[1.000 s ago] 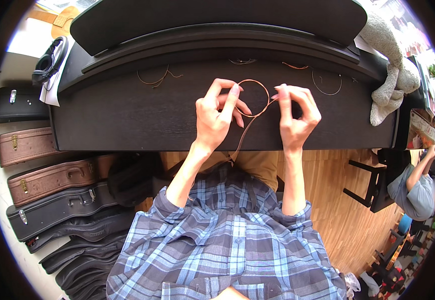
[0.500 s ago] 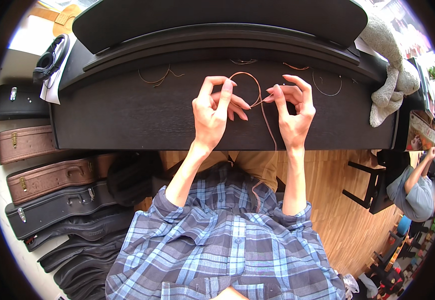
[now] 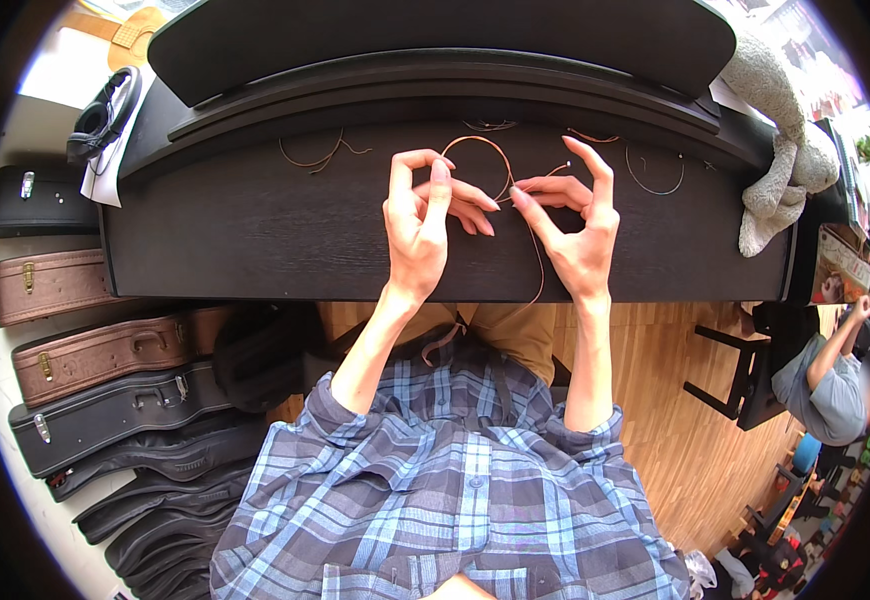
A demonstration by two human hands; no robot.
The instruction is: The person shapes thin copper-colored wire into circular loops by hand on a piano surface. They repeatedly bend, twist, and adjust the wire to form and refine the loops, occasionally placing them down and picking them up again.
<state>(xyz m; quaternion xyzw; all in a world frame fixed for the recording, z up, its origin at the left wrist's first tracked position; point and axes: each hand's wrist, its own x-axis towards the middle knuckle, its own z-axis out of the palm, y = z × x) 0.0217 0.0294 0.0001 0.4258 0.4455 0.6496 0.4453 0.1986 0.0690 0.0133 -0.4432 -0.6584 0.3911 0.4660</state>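
A copper-coloured guitar string (image 3: 505,163) is bent into a round loop above the dark tabletop. My left hand (image 3: 418,225) closes finger and thumb on the loop's left side. At the crossing on the right, thumb and fingers of my right hand (image 3: 585,235) pinch the string, with the index finger raised. A short end with a small pale tip pokes out above the right fingers. The long tail hangs from the crossing over the table's front edge. Loose strings lie behind my hands: a coiled one (image 3: 323,160), a copper one (image 3: 592,137) and a thin curved one (image 3: 667,190).
The black tabletop (image 3: 205,250) ends in front of me, with a raised dark panel (image 3: 435,25) behind. Headphones (image 3: 105,115) sit at left, a grey plush toy (image 3: 775,190) at right. Several instrument cases (image 3: 105,355) stand left. A person (image 3: 825,385) sits far right.
My right hand has shifted left to the crossing, its index finger lifting. The loop leans further left, and the string's hanging tail has swung left. My left hand has barely moved.
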